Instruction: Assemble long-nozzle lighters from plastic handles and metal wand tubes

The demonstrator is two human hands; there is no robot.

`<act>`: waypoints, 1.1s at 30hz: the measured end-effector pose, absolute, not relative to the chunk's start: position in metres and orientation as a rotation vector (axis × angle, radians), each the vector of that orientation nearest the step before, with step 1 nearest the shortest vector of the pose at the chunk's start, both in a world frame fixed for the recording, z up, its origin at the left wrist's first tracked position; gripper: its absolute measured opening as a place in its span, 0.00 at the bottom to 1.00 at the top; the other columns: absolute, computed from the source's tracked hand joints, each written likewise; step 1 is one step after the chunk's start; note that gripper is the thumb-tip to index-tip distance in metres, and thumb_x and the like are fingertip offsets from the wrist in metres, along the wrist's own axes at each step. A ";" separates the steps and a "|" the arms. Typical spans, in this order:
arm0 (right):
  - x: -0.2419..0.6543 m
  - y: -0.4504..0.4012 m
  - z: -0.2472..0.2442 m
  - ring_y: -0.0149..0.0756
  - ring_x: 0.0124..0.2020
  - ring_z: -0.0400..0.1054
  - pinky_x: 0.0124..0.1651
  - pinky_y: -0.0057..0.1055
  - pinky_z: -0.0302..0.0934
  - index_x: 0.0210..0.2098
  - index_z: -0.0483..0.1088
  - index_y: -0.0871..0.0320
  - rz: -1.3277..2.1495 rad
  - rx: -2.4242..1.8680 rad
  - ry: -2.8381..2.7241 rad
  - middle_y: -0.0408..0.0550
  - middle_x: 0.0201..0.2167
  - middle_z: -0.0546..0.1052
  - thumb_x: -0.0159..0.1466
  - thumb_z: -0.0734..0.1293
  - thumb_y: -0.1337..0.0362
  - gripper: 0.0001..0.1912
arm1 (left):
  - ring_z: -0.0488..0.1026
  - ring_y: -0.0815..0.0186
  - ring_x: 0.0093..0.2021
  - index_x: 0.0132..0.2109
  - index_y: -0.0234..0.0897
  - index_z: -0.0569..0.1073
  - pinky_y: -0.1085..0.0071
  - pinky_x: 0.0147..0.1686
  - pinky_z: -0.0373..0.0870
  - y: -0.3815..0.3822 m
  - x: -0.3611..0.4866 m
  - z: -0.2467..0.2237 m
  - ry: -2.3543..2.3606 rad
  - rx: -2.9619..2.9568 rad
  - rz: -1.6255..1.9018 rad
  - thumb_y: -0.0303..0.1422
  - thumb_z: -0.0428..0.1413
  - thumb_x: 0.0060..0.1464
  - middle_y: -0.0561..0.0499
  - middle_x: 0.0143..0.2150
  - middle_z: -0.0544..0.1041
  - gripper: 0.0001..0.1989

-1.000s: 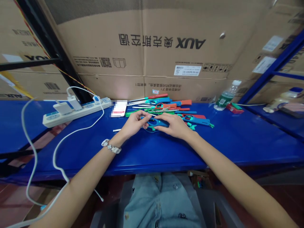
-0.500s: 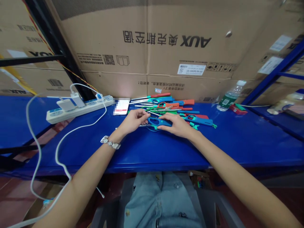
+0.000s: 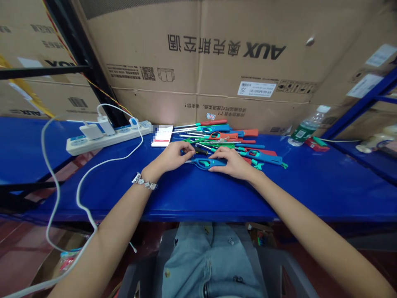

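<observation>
My right hand (image 3: pixel 231 163) is closed around the handle end of a blue long-neck lighter (image 3: pixel 203 164), which lies sideways on the blue table. The lighter's metal neck points left, under my left hand. My left hand (image 3: pixel 177 155) is closed in a pinch just above that neck; whatever its fingertips hold is too small to make out. A dark, slim handle, perhaps a screwdriver (image 3: pixel 201 151), shows right beside those fingertips. Behind both hands lies a loose pile of long-neck lighters in red, blue, orange and green, among them an orange lighter (image 3: pixel 221 136) and another blue lighter (image 3: pixel 260 156).
A white power strip (image 3: pixel 108 140) with plugged-in chargers stands at the left, its white cable (image 3: pixel 81 188) trailing over the table edge. A phone (image 3: pixel 162 135) lies by the pile. At the right are a plastic bottle (image 3: pixel 305 130) and a red box (image 3: pixel 315 145). Large cardboard boxes (image 3: pixel 217 74) form the back.
The blue lighter has come down flat, nearer the table edge, with my right hand still on it. My left fingers have come away from its body, and the dark handle shows more clearly.
</observation>
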State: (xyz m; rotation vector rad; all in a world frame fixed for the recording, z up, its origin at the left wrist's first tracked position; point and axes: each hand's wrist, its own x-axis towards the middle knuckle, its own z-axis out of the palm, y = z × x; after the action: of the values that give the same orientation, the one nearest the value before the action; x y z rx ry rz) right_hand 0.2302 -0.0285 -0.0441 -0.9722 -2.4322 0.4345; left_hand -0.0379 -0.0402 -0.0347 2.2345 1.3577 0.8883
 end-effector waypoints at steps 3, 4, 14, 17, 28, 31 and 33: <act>0.228 -0.029 -0.044 0.49 0.50 0.74 0.56 0.49 0.65 0.49 0.81 0.53 0.461 -0.987 -2.438 0.52 0.46 0.79 0.62 0.79 0.56 0.18 | 0.78 0.59 0.43 0.43 0.37 0.81 0.62 0.47 0.75 -0.041 -0.045 -0.036 1.327 2.214 0.732 0.28 0.59 0.52 0.45 0.44 0.83 0.11; 0.228 -0.029 -0.044 0.48 0.49 0.74 0.55 0.49 0.64 0.50 0.81 0.53 0.462 -0.996 -2.440 0.52 0.46 0.79 0.62 0.79 0.56 0.18 | 0.78 0.58 0.45 0.44 0.38 0.81 0.61 0.48 0.75 -0.042 -0.048 -0.035 1.317 2.190 0.683 0.27 0.59 0.50 0.45 0.45 0.83 0.13; 0.226 -0.037 -0.041 0.49 0.52 0.73 0.60 0.52 0.60 0.53 0.79 0.53 0.383 -1.070 -2.498 0.53 0.48 0.79 0.65 0.76 0.53 0.19 | 0.76 0.61 0.40 0.46 0.35 0.80 0.65 0.43 0.73 -0.038 -0.058 -0.040 1.228 2.133 0.552 0.29 0.57 0.54 0.46 0.42 0.82 0.13; 0.222 -0.041 -0.043 0.50 0.53 0.73 0.60 0.53 0.60 0.54 0.78 0.53 0.330 -1.084 -2.479 0.53 0.49 0.79 0.68 0.72 0.50 0.20 | 0.76 0.63 0.38 0.45 0.35 0.80 0.67 0.41 0.73 -0.035 -0.058 -0.044 1.188 2.166 0.594 0.28 0.57 0.53 0.47 0.40 0.82 0.13; 0.207 -0.045 -0.052 0.49 0.50 0.73 0.54 0.49 0.66 0.52 0.80 0.52 0.195 -1.037 -2.451 0.53 0.46 0.78 0.70 0.70 0.50 0.17 | 0.77 0.63 0.34 0.42 0.39 0.82 0.67 0.36 0.73 -0.034 -0.063 -0.045 1.188 2.220 0.678 0.28 0.58 0.54 0.48 0.36 0.83 0.10; 0.208 -0.044 -0.053 0.48 0.48 0.73 0.52 0.47 0.67 0.51 0.80 0.52 0.219 -1.025 -2.434 0.53 0.45 0.77 0.70 0.70 0.51 0.16 | 0.77 0.62 0.34 0.41 0.40 0.83 0.66 0.37 0.73 -0.037 -0.061 -0.039 1.211 2.198 0.650 0.26 0.58 0.54 0.48 0.36 0.84 0.10; 0.208 -0.044 -0.053 0.48 0.48 0.73 0.52 0.47 0.68 0.51 0.80 0.53 0.221 -1.026 -2.429 0.53 0.45 0.77 0.70 0.70 0.51 0.16 | 0.78 0.61 0.34 0.40 0.39 0.84 0.66 0.37 0.73 -0.039 -0.061 -0.036 1.239 2.190 0.639 0.26 0.59 0.53 0.48 0.36 0.84 0.10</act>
State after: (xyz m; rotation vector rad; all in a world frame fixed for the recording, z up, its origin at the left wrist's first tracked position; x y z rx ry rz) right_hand 0.2084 -0.0441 -0.0531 -1.0256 -2.4287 0.2211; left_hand -0.0605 -0.0390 -0.0360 2.1904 1.2386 0.6393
